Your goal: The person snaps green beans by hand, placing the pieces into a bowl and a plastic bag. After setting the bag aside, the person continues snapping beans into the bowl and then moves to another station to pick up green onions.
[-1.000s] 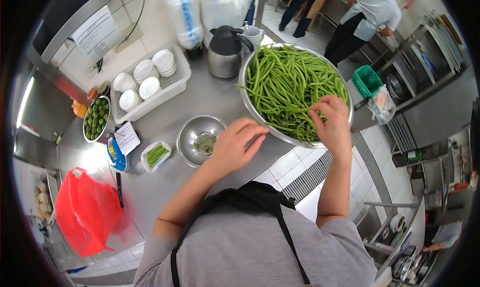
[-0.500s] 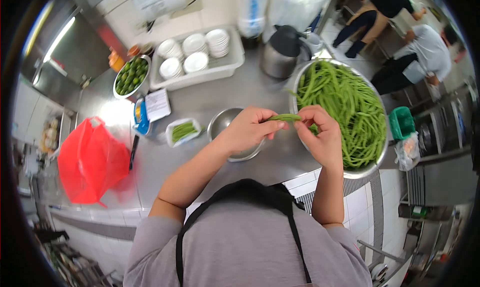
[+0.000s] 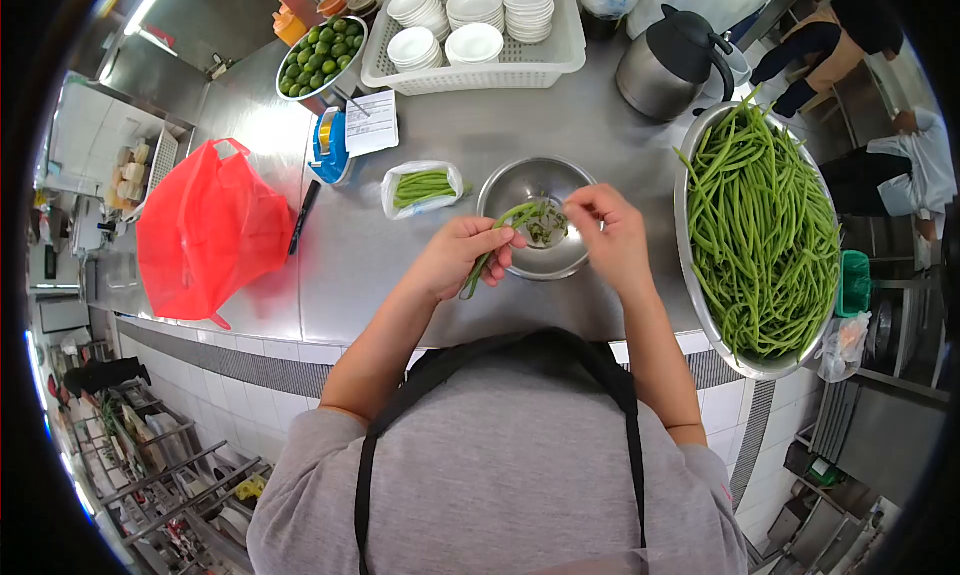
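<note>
My left hand [image 3: 465,258] is closed around a small bunch of green beans [image 3: 515,215], whose ends stick out on both sides of the fingers. Those tips reach over a steel bowl [image 3: 512,180] with bean trimmings [image 3: 547,225] at its bottom. Above the bowl's right side, my right hand [image 3: 610,235] has thumb and fingertips pinched together; whatever is between them is too small to name. A white plastic-lined container [image 3: 391,201] behind my left hand holds a pile of green beans. To the right, a large steel basin [image 3: 684,265] is heaped with long green beans [image 3: 765,235].
A red plastic bag [image 3: 205,235] and a black knife or marker-like item [image 3: 304,218] lie left. Behind are a blue tape dispenser [image 3: 330,150], a paper note [image 3: 371,123], a bowl of limes [image 3: 322,60], a crate [image 3: 470,77] of white dishes and a steel jug [image 3: 668,65]. Two people stand far right.
Both hands have moved from beside the large basin to over the small bowl and drawn apart. The beans stay in my left hand. The camera view has shifted too.
</note>
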Available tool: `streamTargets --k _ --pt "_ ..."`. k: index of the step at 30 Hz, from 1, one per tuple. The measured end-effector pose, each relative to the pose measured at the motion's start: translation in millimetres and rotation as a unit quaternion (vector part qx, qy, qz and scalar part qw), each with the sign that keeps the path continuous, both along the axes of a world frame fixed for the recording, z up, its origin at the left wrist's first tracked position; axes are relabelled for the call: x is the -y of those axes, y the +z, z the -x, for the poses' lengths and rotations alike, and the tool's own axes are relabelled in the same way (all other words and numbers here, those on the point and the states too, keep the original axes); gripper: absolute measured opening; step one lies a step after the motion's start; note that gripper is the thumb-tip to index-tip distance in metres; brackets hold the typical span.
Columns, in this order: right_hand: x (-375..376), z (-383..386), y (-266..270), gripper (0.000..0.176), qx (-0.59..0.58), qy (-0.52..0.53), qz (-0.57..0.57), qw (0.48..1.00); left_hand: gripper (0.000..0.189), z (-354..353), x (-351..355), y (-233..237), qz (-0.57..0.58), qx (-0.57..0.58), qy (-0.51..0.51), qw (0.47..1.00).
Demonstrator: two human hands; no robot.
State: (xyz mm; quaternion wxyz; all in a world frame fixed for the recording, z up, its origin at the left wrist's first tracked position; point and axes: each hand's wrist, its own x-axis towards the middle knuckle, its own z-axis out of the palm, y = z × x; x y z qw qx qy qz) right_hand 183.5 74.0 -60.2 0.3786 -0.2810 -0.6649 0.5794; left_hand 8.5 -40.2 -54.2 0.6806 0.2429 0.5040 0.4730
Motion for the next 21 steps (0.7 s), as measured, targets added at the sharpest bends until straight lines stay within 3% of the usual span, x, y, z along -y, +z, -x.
streamTargets --k 1,2,4,7,14,15,16,20,21 --pt "0.3 0.3 2.6 0.010 0.092 -0.007 -0.165 0.982 0.022 -0.6 -0.4 -0.6 0.018 -0.020 0.005 1.000" --pt "1.8 1.5 4.1 0.010 0.094 -0.009 -0.165 0.982 0.022 -0.9 -1.1 -0.7 0.018 -0.018 0.002 1.000" --pt "4.7 3.4 6.4 0.010 0.136 -0.065 -0.332 0.931 0.022 -2.5 -3.7 0.7 0.015 -0.087 -0.024 0.996" --pt "3.6 1.5 9.1 0.011 0.130 -0.011 -0.285 0.950 0.022 -6.2 -7.3 7.4 0.004 -0.132 -0.038 0.990" --pt "1.2 0.3 16.9 0.004 0.145 0.001 -0.326 0.934 0.022 -8.2 -9.3 6.3 -0.021 -0.180 -0.068 0.981" --pt "0.3 -0.3 16.8 0.002 0.079 0.052 -0.137 0.986 0.022 -7.1 -9.9 7.5 -0.036 -0.177 -0.079 0.980" --pt "-0.3 -1.2 16.2 0.004 0.010 0.101 0.059 0.993 0.022 -6.2 -10.2 7.9 -0.050 -0.173 -0.090 0.979" --pt "-6.1 -6.5 11.8 0.005 -0.047 0.154 0.183 0.970 0.023 0.2 -19.4 11.7 -0.115 -0.207 -0.121 0.964" --pt "-6.0 -9.8 17.3 0.005 -0.032 0.193 0.194 0.961 0.024 3.9 -23.6 23.6 -0.107 -0.341 -0.169 0.918"
